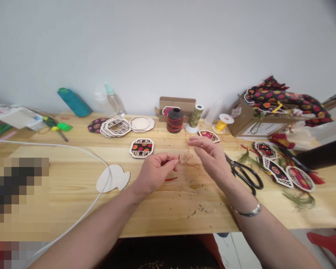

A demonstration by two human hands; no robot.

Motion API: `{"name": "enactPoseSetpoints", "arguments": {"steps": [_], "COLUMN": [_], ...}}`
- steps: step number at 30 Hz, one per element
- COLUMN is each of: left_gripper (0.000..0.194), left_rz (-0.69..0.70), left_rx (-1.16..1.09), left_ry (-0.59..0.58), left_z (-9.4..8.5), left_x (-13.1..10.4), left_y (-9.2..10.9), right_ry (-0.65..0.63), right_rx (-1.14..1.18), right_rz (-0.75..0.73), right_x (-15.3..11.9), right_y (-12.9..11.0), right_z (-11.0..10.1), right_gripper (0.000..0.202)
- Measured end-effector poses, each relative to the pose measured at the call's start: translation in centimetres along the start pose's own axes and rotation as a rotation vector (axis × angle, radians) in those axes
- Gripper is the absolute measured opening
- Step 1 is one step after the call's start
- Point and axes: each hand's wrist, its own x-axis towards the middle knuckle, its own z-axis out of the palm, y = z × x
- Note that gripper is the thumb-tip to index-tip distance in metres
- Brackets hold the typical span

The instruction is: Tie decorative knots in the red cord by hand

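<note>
**Red Strip Pinched in Your Left Hand**

Above the table (pixel 81 207), your left hand (pixel 156 170) pinches a red strip (pixel 179 158) between its fingertips. Your right hand (pixel 211 155) hovers open, fingers extended, near the black scissors (pixel 233 163).

Desk (pixel 72 209): pale yellow wood, light brown grain. Toward its far edge, left part: teal cone (pixel 74 102). Far edge, middle: dark spool (pixel 175 126) wound in red; spool (pixel 196 116) of mottled olive-green; white spool (pixel 223 123) with bright yellow thread. Near the far right corner: fabric (pixel 289 99), black, dotted with red, orange and green rounds. Mid-desk: plaque (pixel 142 148), cream rim, black lattice, same dotted pattern. Scissors (pixel 248 173), black handles.
</note>
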Motion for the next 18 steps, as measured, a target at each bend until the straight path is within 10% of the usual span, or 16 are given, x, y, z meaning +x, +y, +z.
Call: {"name": "enactPoseSetpoints", "arguments": {"steps": [4,9,18], "left_gripper": [0.015,0.015,0.019], "left_rz": [0.015,0.04,-0.004], "left_rx": [0.002,-0.018,0.016], "left_ry": [0.008,-0.031,-0.029], "left_z": [0.1,0.3,0.3], "left_x": [0.0,-0.1,-0.3], "left_y": [-0.2,-0.4,-0.1], "right_ry": [0.091,-0.272,-0.33], "right_rx": [-0.109,0.196,0.425], "right_rz": [-0.185,0.106,0.335], "right_x": [0.3,-0.5,-0.8], "right_y": [-0.3,-0.5,-0.4], "right_z": [-0.7,0.7,1.7], "right_gripper": [0.019,0.017,0.023]}}
